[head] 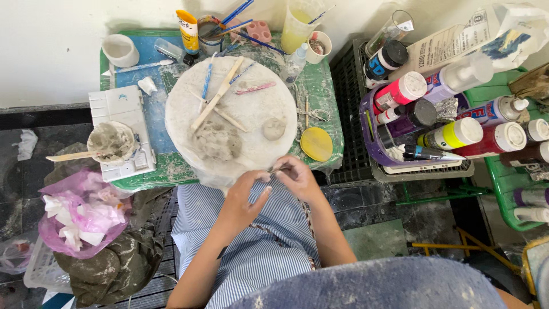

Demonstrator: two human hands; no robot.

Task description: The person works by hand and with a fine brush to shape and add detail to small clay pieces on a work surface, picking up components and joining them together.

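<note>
While the low green counter (320,91) spreads across the upper part of the view, clay-smeared and covered with clear plastic, a large round white clay-dusted board (269,149) sits on its middle, its near edge just above the person's blue-striped lap. To the right stands a purple plastic basket (369,146) packed with paint bottles lying on their sides, red, yellow, pink and black among them. On the board lie a flattened grey clay lump (217,142), a smaller rounded grey clay ball (274,128) apart from it to the right, and several wooden modelling sticks (217,96) crossing one another. Left of the board a small clay-coated bowl (111,141) rests on a white rectangular palette. A yellow oval disc (316,143) lies just beside the board's right edge. Below the board's near edge, over the lap, the two hands meet: the right hand (298,178) pinches a small thin tool (278,170), too small to tell its kind, and the left hand (243,200) is loosely released, fingers spread, its fingertips touching the tool's end
</note>
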